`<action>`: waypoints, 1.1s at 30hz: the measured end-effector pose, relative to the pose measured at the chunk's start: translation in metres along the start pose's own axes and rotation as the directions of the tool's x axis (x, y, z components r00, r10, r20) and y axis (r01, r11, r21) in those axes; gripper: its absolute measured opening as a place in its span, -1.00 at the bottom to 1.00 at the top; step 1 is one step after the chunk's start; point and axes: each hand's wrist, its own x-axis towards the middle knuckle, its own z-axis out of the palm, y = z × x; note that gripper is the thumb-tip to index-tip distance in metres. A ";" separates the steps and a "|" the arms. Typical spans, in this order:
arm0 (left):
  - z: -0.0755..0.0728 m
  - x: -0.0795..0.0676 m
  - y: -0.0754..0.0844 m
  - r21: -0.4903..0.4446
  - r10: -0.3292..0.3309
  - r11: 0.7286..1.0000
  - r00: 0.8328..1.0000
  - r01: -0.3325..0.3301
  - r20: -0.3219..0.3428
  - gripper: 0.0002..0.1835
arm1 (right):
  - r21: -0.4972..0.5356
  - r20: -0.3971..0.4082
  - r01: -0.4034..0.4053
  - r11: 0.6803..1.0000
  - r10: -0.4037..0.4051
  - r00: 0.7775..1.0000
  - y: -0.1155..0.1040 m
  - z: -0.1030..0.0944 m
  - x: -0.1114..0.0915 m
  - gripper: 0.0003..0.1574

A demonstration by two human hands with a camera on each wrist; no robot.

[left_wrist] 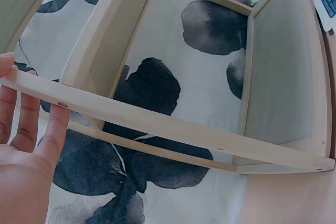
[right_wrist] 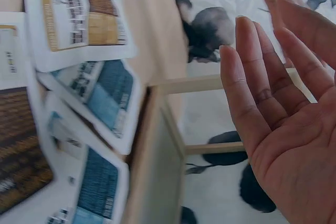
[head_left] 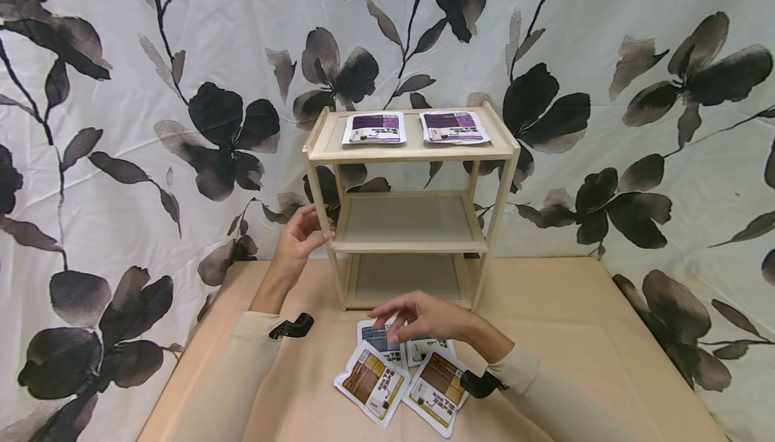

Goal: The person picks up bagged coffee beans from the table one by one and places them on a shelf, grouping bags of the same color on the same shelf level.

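Note:
My left hand (head_left: 297, 237) grips the left front post (left_wrist: 184, 129) of a small three-tier wooden shelf rack (head_left: 412, 154), thumb on one side and fingers behind. My right hand (head_left: 426, 314), palm bare in the right wrist view and fingers loosely bent, hovers over flat pouches on the table. Two of these have brown-and-yellow labels, the left pouch (head_left: 373, 383) and the right pouch (head_left: 437, 391). Partly beneath them lie two blue-labelled pouches, one (right_wrist: 107, 100) overlapped by a brown one. On the rack's top tier, a purple-labelled pouch (head_left: 375, 128) sits beside another purple-labelled pouch (head_left: 454, 127).
The rack's middle tier (head_left: 412, 220) and bottom tier (head_left: 402, 277) have raised edges. A peach-coloured table (head_left: 575, 334) carries the rack near its back edge. Behind hangs a white cloth (head_left: 230, 31) printed with dark flowers.

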 end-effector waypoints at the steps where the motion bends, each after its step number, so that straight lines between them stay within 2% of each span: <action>1: 0.000 0.000 0.000 -0.001 0.001 1.000 1.000 -0.001 0.000 -0.46 | 0.003 -0.004 -0.004 1.000 0.004 1.000 0.004 0.001 0.000 -0.37; 14: -0.001 0.001 0.000 -0.003 0.004 1.000 1.000 -0.004 -0.002 -0.46 | 0.064 -0.017 -0.013 0.998 0.015 1.000 0.043 0.026 0.006 -0.36; 20: 0.000 0.000 0.000 0.001 0.006 1.000 1.000 -0.006 -0.003 -0.46 | 0.063 -0.022 -0.035 0.997 0.037 0.999 0.052 0.037 0.007 -0.38; 33: 0.001 -0.003 0.001 0.002 0.005 1.000 1.000 -0.004 -0.003 -0.46 | -0.001 -0.093 -0.060 0.998 0.059 0.994 0.063 0.055 0.009 -0.39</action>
